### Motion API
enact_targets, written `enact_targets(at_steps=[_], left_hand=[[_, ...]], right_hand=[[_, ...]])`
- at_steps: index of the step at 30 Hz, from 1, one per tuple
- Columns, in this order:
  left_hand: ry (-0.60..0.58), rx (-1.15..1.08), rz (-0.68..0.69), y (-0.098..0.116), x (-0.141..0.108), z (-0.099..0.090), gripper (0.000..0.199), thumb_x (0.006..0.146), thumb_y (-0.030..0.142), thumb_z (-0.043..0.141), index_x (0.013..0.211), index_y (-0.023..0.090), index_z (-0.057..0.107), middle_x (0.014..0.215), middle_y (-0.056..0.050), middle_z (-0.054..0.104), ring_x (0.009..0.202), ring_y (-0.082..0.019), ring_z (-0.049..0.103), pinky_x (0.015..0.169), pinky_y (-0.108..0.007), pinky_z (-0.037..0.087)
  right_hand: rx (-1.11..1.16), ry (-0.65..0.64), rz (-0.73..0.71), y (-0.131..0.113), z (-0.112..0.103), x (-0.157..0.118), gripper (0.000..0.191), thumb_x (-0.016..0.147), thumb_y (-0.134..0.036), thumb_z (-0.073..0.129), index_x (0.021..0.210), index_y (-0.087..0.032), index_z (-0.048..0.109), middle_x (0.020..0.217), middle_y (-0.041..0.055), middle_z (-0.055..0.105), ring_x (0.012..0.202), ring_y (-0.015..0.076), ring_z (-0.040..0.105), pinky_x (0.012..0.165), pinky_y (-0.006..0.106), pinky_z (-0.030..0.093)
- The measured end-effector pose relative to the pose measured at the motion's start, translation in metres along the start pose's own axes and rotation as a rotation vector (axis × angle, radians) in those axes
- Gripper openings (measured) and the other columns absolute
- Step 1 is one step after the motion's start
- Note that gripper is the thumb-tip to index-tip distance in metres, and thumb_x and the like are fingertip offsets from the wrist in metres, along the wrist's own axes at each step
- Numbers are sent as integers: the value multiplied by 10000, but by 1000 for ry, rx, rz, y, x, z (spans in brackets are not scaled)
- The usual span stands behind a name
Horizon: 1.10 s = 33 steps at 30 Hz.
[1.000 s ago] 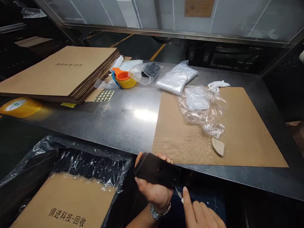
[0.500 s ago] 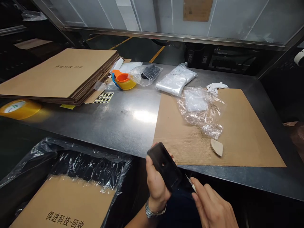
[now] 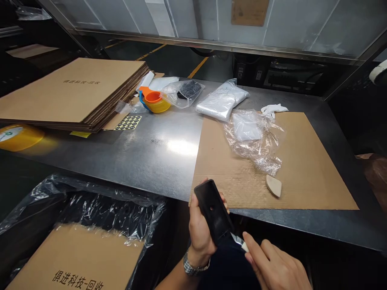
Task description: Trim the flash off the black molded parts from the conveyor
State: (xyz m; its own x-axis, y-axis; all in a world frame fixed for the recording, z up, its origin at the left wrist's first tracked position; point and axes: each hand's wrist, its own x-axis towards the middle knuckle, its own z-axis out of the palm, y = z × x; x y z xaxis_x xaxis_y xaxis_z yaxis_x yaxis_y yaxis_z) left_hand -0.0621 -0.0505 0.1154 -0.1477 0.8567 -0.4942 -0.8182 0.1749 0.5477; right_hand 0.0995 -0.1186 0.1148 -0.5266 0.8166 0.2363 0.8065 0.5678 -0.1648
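Note:
My left hand (image 3: 199, 229) is wrapped round a black rectangular case-like part (image 3: 213, 211) with a small hole near its middle. A metal-banded watch sits on that wrist. In my right hand (image 3: 272, 262) is a small craft knife (image 3: 238, 240) with a pale handle and a thin metal blade. The blade's tip meets the lower right edge of the black part, though whether it cuts in cannot be seen. Both hands are in front of the table's near edge. A beige wedge-shaped pad (image 3: 273, 186) lies on the cardboard sheet (image 3: 311, 161) beyond them.
Crumpled clear plastic (image 3: 250, 133), a bagged white bundle (image 3: 222, 100) and a white glove (image 3: 273, 108) lie behind. Stacked cardboard (image 3: 72, 88), a tape dispenser (image 3: 155, 102) and a sticker sheet (image 3: 128, 123) are left. A plastic-lined bin (image 3: 111, 209) holding cardboard stands below.
The knife's blade has come to the black part's lower edge from a small gap away. The black part has turned slightly and shifted right. The whole view has moved a little.

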Motion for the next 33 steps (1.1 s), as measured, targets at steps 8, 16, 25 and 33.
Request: enact_targets(at_steps=[8, 16, 25, 33], left_hand=[[-16, 33, 50, -3, -2, -4, 407, 902, 420, 333, 1254, 244, 436, 722, -54, 614, 618, -159, 565, 557, -258, 485], [-11, 19, 40, -4, -3, -3, 421, 893, 449, 344, 1244, 241, 448, 735, -53, 609, 614, -159, 561, 556, -263, 483], [-5, 76, 18, -7, -4, -5, 482, 892, 479, 346, 1309, 242, 400, 715, -40, 608, 598, -145, 549, 552, -247, 479], [35, 180, -71, -2, 1, -4, 565, 855, 516, 423, 1333, 216, 393, 718, -43, 599, 538, -137, 541, 502, -247, 470]], right_hand=[[-14, -11, -7, 1, -1, 0, 307, 956, -241, 375, 1132, -132, 601, 566, -36, 500, 416, 56, 497, 371, 174, 349], [-15, -33, -25, 3, 0, -1, 316, 965, -247, 349, 1132, -135, 593, 557, -40, 492, 384, 54, 478, 340, 179, 306], [-118, -16, -37, 4, 2, -2, 314, 966, -243, 339, 1119, -128, 588, 538, -42, 484, 380, 63, 476, 364, 206, 294], [59, 39, -38, 10, -2, 8, 308, 973, -208, 289, 981, -105, 579, 501, -40, 502, 361, 68, 473, 366, 209, 282]])
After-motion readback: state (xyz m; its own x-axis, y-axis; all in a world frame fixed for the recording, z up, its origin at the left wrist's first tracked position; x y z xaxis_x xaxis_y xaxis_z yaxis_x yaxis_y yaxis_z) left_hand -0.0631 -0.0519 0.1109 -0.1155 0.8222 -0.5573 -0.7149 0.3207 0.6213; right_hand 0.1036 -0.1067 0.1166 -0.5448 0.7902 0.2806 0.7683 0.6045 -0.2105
